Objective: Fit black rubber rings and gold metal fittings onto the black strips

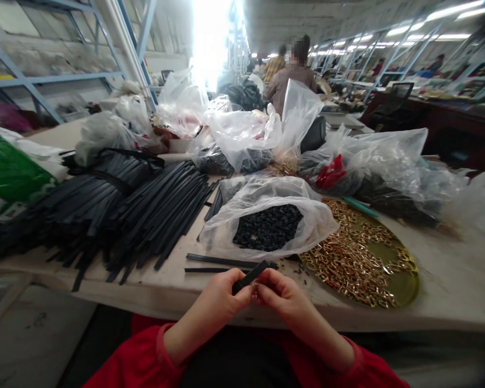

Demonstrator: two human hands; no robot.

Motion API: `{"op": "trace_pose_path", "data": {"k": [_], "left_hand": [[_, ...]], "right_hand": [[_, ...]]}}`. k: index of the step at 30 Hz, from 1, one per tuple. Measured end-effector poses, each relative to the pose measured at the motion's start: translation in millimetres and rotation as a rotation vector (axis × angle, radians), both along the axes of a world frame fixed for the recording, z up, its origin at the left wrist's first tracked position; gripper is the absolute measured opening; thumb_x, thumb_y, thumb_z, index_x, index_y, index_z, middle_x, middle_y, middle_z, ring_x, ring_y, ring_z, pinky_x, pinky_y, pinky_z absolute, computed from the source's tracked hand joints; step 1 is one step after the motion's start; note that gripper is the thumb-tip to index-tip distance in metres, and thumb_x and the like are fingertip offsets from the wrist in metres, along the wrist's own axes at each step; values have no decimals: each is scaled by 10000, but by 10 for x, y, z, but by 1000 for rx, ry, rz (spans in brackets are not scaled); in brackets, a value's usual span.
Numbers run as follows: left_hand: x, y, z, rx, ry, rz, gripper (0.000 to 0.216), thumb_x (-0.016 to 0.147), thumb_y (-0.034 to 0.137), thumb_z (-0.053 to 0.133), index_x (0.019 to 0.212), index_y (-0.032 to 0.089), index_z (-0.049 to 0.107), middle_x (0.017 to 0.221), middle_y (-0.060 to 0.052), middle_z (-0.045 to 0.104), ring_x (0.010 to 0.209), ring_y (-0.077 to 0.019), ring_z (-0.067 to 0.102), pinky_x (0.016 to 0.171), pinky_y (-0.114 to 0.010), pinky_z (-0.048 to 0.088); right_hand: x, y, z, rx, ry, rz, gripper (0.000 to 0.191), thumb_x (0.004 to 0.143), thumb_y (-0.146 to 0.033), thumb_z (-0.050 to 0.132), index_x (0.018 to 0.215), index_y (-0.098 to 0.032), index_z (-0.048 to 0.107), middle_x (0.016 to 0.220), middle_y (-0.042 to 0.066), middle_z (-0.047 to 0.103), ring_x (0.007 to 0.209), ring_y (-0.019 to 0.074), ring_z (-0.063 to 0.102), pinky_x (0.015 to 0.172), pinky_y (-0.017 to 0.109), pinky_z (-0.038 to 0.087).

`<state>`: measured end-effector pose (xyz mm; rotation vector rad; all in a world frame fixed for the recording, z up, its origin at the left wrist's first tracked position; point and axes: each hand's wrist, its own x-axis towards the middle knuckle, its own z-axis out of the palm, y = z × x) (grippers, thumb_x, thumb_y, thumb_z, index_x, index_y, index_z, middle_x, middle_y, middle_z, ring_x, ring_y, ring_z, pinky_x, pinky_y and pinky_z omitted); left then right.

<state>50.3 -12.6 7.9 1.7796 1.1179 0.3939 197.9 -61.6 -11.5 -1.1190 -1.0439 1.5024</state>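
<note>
My left hand (227,293) is closed on a short black strap (248,278), which slants up to the right. Close beside it, the fingers of my right hand (281,291) are pinched together at the strap's near edge. A tiny shiny bit shows between the two hands, too small to name. Just beyond my hands, two black strips (218,261) lie on the table. An open clear plastic bag (214,234) holds many small black pieces (269,226). To the right, a round gold tray (408,277) carries a heap of small gold metal fittings (347,264).
Thick bundles of long black strips (153,215) cover the table's left side. Plastic bags (242,129) stand along the back, one with something red (330,172) inside. A teal stick (359,206) lies by the tray. Farther back, a person (293,81) faces away.
</note>
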Motion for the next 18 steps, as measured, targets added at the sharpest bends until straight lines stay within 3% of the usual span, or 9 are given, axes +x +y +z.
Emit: {"op": "trace_pose_path", "data": {"k": [5, 11, 15, 18], "left_hand": [[-15, 16, -54, 22, 62, 27, 164, 748, 270, 497, 695, 141, 584, 613, 23, 584, 570, -116, 484, 515, -200, 324], [-90, 53, -30, -61, 31, -78, 237, 812, 323, 438, 730, 149, 576, 634, 26, 559, 586, -115, 479, 538, -200, 338], [-227, 43, -37, -86, 53, -97, 321, 865, 369, 351, 765, 156, 569, 642, 26, 529, 596, -116, 476, 545, -199, 343], [-278, 8, -44, -71, 87, -119, 299, 866, 347, 360, 787, 166, 585, 670, 19, 552, 617, -124, 486, 566, -203, 353]], "right_hand": [[-58, -7, -125, -90, 167, 44, 438, 668, -307, 684, 1054, -210, 501, 671, -51, 538, 563, 82, 487, 532, 203, 405], [-30, 50, -248, -41, 51, -170, 202, 682, -330, 687, 769, -164, 612, 665, -21, 589, 613, 99, 531, 583, 218, 422], [-22, 76, -200, -284, 371, -364, 243, 613, -284, 751, 785, -178, 616, 653, -50, 589, 531, 54, 537, 547, 180, 445], [-77, 67, -186, -417, 603, -401, 298, 574, -220, 781, 820, -186, 617, 720, -47, 609, 545, 35, 558, 563, 162, 474]]}}
